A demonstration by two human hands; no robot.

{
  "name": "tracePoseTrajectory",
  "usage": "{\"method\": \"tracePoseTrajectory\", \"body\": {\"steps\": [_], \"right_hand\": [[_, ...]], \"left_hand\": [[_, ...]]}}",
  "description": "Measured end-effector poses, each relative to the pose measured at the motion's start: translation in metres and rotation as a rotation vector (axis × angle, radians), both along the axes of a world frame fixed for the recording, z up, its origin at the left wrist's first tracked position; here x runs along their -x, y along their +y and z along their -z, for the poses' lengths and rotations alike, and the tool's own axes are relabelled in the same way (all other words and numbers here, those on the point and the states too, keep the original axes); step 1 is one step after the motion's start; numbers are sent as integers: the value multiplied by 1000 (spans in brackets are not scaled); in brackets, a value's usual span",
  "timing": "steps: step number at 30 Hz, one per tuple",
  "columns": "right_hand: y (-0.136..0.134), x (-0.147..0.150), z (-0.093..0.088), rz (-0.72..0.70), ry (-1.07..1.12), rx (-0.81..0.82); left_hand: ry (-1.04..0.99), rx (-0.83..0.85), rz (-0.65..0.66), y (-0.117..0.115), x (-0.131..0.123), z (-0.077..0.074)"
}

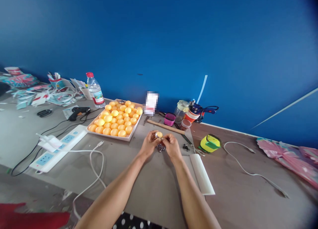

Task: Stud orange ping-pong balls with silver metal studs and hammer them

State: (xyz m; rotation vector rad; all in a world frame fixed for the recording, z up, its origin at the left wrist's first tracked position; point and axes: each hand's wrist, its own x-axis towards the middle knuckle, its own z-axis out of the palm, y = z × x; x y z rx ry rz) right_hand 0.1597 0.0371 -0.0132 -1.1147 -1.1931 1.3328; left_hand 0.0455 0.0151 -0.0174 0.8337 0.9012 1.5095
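Observation:
Over the middle of the table, both hands meet at one orange ball (160,135) that looks like a table-tennis ball, with something small and shiny at its left side. My left hand (150,143) grips the ball from the left, fingers curled round it. Thumb and fingertips of my right hand (171,144) are pinched together at its lower right edge; whatever they hold there is too small to make out. A little pile of shiny dark and silver pieces (161,148) lies on the table just below the hands. Many like balls fill a shallow box (119,137) to the left.
A hammer (165,126) lies behind the hands. Right of them are a white roll (202,174), a yellow-green tape holder (210,143) and a white cable (244,169). Leftward stand a power strip (59,149), a glue gun (79,113) and a water bottle (95,91).

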Motion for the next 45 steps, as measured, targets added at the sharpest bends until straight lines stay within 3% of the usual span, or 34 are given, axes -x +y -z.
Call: {"method": "tracePoseTrajectory", "body": {"steps": [4,10,15,19,25,28,33,40,45], "right_hand": [[7,-9,3,-42,126,5],[21,-29,19,165,-556,-244],[14,-23,27,49,-976,-373],[11,-18,26,-19,-1140,-370],[11,-16,23,-10,-1159,-335],[10,-16,20,5,-1086,-350],[11,-17,15,182,-733,-343],[12,-13,11,213,78,24],[8,-8,3,122,309,196]], "left_hand": [[-127,50,52,2,0,1],[-260,73,77,5,6,-6],[-306,64,115,4,9,-9],[-346,78,128,3,9,-9],[-399,83,135,3,9,-10],[-401,81,151,3,11,-10],[-418,98,138,3,12,-8],[-415,120,128,4,10,-6],[-415,115,146,5,10,-3]]}}
